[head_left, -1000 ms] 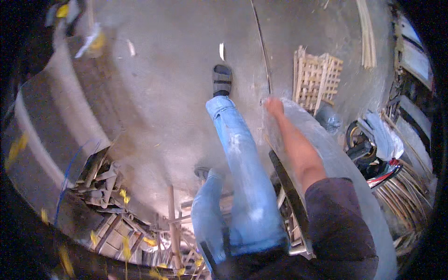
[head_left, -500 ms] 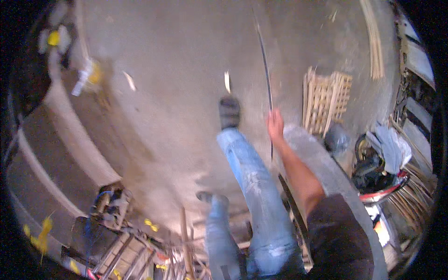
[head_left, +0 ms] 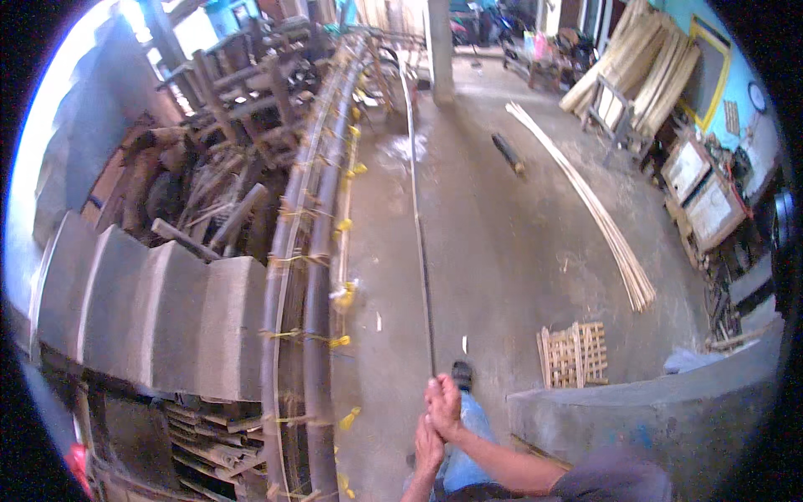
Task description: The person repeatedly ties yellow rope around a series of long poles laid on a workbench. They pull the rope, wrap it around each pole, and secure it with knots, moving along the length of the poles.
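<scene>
A long thin pole [head_left: 425,284], dark along its near part and paler toward its far end, stretches away from me over the concrete floor. My right hand [head_left: 444,406] is wrapped round its near end. Just below, my left hand [head_left: 428,448] is closed in a grip as well, close against the right hand. The pole's butt is hidden by my hands and forearms. What the far tip touches is too distant to make out.
Long dark pipes [head_left: 322,251] tied with yellow strips run along the left, beside concrete steps [head_left: 226,326]. A bundle of pale strips [head_left: 585,201] and a short dark log [head_left: 508,154] lie on the right floor. A slatted wooden panel [head_left: 573,356] stands near a low concrete wall [head_left: 652,418].
The view has lifted from my feet to the room ahead. Earlier only my right hand showed on the pole; now both hands are together at its near end.
</scene>
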A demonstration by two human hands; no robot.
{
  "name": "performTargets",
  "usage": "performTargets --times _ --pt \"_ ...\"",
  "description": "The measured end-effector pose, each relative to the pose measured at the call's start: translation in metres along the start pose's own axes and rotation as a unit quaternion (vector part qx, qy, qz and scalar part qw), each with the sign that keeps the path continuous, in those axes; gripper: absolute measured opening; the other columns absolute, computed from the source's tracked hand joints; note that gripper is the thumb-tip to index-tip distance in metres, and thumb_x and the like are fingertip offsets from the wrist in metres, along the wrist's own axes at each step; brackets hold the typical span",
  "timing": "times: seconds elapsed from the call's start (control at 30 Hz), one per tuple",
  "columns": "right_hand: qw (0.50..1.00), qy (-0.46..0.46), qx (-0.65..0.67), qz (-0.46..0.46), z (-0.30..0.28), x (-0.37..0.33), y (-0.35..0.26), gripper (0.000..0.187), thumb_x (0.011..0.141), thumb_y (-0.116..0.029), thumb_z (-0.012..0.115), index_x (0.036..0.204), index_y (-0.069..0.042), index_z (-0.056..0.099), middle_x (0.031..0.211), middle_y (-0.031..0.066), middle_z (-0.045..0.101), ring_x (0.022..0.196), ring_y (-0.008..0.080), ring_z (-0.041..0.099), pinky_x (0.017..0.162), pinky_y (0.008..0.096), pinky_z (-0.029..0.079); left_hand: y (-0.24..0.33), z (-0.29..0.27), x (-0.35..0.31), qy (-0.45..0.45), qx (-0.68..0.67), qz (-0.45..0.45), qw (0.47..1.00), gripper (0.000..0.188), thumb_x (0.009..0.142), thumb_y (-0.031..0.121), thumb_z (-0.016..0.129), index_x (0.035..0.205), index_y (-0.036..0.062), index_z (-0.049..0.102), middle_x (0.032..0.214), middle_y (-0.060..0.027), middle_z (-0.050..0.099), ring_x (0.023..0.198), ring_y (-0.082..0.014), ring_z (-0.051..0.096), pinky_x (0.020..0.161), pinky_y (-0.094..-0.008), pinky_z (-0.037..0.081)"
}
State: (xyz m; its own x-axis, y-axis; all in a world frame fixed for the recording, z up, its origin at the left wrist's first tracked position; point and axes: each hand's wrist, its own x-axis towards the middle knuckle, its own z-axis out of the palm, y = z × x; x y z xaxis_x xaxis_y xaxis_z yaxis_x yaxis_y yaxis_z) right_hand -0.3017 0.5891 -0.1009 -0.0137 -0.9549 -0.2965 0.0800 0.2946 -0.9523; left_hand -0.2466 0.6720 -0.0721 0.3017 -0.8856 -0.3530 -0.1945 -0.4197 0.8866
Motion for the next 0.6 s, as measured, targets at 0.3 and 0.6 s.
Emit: performTargets --times 0.3,0.6 --pt "0.936 -0.188 -0.248 -0.165 0.014 -0.1 -0.033 0.05 0.089 -0.027 0.065 0.13 -0.003 0.051 0.121 0.0139 0.058 0.115 0.0267 0.057 0.098 0.0386 0.047 0.006 -0.177 -0.129 0.235 0.138 0.089 0.958 0.032 0.097 0.027 0.051 0.086 0.0019 0.066 0.077 -0.0169 0.065 0.072 -0.0313 0.065 0.065 -0.0412 0.049" --pt "0.762 -0.147 -0.624 0.093 -0.205 -0.106 0.197 0.046 0.082 -0.034 0.06 0.12 -0.009 0.061 0.111 0.0199 0.066 0.104 0.0373 0.063 0.09 0.0442 0.05 0.003 -0.286 -0.242 0.252 0.205 -0.001 0.946 0.033 0.096 0.031 0.049 0.093 0.0015 0.066 0.082 -0.0243 0.063 0.08 -0.0379 0.062 0.071 -0.0472 0.047"
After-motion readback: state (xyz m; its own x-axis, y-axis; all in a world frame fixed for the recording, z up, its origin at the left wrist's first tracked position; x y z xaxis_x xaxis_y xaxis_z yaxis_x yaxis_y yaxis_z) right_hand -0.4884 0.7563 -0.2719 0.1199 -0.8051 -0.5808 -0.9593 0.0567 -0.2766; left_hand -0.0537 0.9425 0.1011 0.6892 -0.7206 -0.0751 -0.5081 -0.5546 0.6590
